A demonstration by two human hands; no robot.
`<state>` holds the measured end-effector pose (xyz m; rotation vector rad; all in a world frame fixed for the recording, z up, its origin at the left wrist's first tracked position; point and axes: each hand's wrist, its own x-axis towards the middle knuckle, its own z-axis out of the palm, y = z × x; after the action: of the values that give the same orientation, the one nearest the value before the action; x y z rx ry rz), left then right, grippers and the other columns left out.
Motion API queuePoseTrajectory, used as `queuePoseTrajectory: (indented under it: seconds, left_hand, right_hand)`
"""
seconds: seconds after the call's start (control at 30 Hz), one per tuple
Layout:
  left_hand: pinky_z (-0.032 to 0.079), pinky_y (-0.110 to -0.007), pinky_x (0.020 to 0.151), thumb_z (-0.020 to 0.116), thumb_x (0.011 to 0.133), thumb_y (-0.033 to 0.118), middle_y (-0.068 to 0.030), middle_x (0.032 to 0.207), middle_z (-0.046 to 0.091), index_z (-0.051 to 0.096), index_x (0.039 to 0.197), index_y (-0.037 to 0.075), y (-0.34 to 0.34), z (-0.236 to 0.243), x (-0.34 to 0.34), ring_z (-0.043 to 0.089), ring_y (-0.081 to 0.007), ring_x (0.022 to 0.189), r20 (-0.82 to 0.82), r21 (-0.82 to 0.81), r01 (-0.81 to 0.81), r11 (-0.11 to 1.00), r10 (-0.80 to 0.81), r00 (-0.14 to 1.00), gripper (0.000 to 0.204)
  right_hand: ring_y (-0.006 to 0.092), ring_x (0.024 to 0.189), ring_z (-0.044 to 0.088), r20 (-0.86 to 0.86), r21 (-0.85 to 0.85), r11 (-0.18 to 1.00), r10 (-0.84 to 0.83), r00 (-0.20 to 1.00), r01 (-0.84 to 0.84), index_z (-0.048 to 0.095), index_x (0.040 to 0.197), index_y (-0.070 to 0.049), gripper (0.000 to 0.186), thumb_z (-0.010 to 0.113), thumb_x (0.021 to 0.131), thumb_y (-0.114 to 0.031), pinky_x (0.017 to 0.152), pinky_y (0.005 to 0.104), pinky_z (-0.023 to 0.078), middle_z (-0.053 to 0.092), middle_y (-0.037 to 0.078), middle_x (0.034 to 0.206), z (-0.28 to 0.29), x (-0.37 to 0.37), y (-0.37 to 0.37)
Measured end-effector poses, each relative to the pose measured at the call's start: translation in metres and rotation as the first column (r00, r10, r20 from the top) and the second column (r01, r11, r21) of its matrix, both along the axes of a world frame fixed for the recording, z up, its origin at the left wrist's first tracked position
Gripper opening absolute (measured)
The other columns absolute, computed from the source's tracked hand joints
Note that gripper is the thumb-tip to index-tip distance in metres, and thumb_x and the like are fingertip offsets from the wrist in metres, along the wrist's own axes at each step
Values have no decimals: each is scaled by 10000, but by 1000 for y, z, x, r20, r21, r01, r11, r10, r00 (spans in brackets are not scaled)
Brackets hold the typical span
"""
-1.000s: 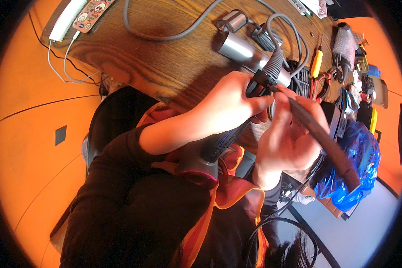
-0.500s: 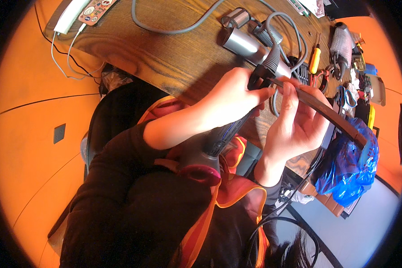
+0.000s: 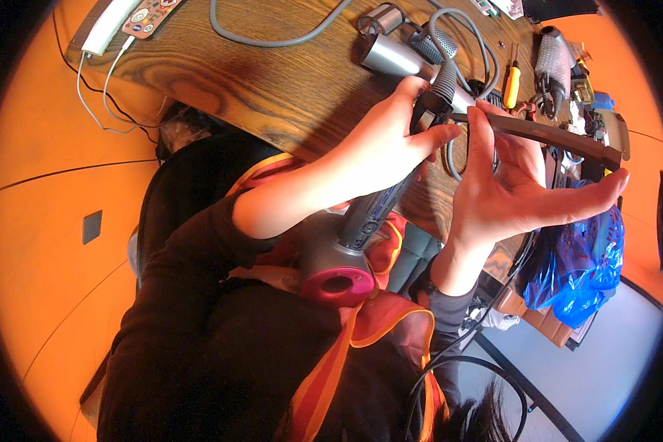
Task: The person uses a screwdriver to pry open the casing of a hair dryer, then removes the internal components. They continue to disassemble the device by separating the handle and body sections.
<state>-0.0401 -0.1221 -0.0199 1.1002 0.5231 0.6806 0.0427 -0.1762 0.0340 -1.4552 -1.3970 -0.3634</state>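
My left hand (image 3: 394, 129) grips the cord end of a hair dryer's dark handle (image 3: 376, 214), its fingers wrapped round it. The dryer's grey head with a pink ring (image 3: 339, 286) rests toward my lap. From the handle's end rises a ribbed grey cord sleeve (image 3: 440, 85). My right hand (image 3: 504, 177) pinches long dark tweezers (image 3: 545, 132), with one finger stretched toward their blunt end. The narrow tip is at the handle's end beside my left thumb; whether it touches is hard to tell.
Beyond my hands on the wooden table (image 3: 272, 88) lie a silver tube (image 3: 394, 57), a mesh cylinder (image 3: 433, 44), a metal ring (image 3: 381, 18) and a looped grey cord (image 3: 287, 44). A yellow screwdriver (image 3: 512, 87) and blue plastic bag (image 3: 578, 265) are at the right.
The tweezers' blunt end has swung upward and my right hand has opened out, one finger extending along them. The dryer's head has turned slightly, showing more of the pink ring.
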Motion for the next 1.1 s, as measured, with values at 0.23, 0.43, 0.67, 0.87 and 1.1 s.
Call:
queuePoseTrajectory:
  seconds: [0.23, 0.43, 0.67, 0.87, 1.1]
  left_hand:
    - [442, -239, 487, 533, 877, 149, -35, 679, 534, 396, 1161, 48, 1, 0, -3, 534, -105, 546, -69, 104, -2, 995, 10, 998, 331]
    - [451, -252, 507, 482, 892, 120, -41, 677, 534, 386, 1158, 36, -1, 4, -4, 541, -116, 564, -108, 189, -29, 982, 50, 993, 296]
    - [448, -254, 512, 481, 882, 115, -38, 671, 530, 387, 1140, 20, -1, 3, -4, 543, -115, 558, -90, 211, -32, 977, 52, 995, 291]
    - [441, -249, 479, 507, 882, 146, -30, 662, 525, 398, 1124, 39, -2, 2, -2, 540, -105, 533, -105, 242, -61, 968, 88, 990, 287]
    - [439, -245, 467, 513, 882, 140, -31, 660, 524, 405, 1120, 41, -2, 2, -3, 538, -104, 524, -101, 232, -84, 969, 110, 989, 280]
  right_hand:
    - [304, 754, 634, -99, 130, 984, 135, 986, -122, 40, 1312, -249, 934, 585, 696, 195, 654, 369, 556, 574, 276, 918, 0, -3, 7]
    - [348, 794, 630, -191, 218, 943, 295, 936, -253, 138, 1272, -211, 679, 518, 805, 102, 682, 403, 550, 565, 302, 971, 7, 4, -2]
    - [334, 759, 629, 135, 44, 981, 184, 974, -191, 208, 1252, -126, 643, 583, 773, 84, 715, 416, 546, 572, 283, 912, 21, 16, -11]
    - [325, 753, 631, -61, 118, 974, 201, 978, -193, 238, 1227, -54, 596, 584, 766, 99, 708, 397, 547, 572, 285, 901, 25, 12, -15]
    - [290, 747, 635, -45, 100, 984, 154, 987, -149, 265, 1225, -17, 574, 596, 767, 85, 674, 342, 552, 590, 260, 840, 24, 3, -10]
